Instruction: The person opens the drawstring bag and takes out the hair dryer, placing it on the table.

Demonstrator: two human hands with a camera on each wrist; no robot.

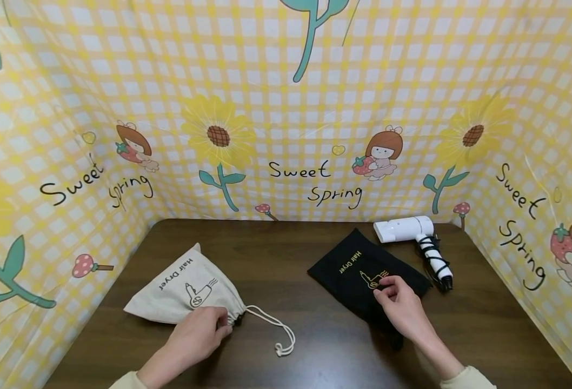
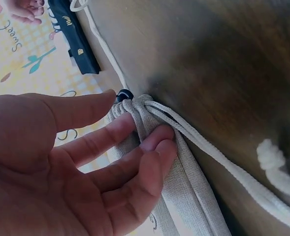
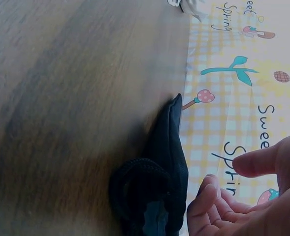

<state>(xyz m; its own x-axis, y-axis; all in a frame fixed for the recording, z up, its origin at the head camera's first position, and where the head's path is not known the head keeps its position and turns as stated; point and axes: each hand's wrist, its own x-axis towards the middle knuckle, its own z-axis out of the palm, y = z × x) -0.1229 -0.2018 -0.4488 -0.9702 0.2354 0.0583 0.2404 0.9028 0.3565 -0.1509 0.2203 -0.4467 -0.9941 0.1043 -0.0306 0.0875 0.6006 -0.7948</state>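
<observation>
- We touch the gathered neck of the beige bag point(image 1: 169, 302) with our left hand point(image 1: 195, 332), fingers loosely bent, thumb apart from them, near a black toggle point(image 2: 123, 95).
- We hold our right hand point(image 1: 400, 302) over the black bag point(image 1: 349, 281), thumb and fingertips slightly parted.
- The beige bag lies left on the counter point(image 1: 276, 259), its drawstring point(image 2: 209, 147) trailing right.
- The black bag lies right, just beside our white hair dryer point(image 1: 405, 229) at far right.

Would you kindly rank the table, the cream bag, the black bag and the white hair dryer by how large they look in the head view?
1. Table
2. Cream bag and black bag: too alike in size to rank
3. White hair dryer
</observation>
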